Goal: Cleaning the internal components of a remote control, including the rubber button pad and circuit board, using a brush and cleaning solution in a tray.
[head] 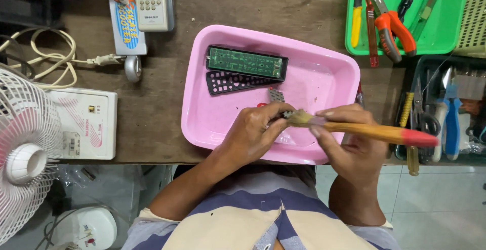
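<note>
Over the near edge of the pink tray (324,80), so dust is falling inside, the left hand (253,131) is pinching a small grey part (276,96) (partly hidden) while the right hand (349,138) is gripping a wooden-handled brush (374,132), its bristles touching that part.

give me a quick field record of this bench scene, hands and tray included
left hand: holds a small grey part, over the pink tray
right hand: holds a wooden-handled brush, bristles on the part
tray contents: green circuit board in black shell, black keypad frame
right side: green tray of tools
left side: white fan, white remote
</note>
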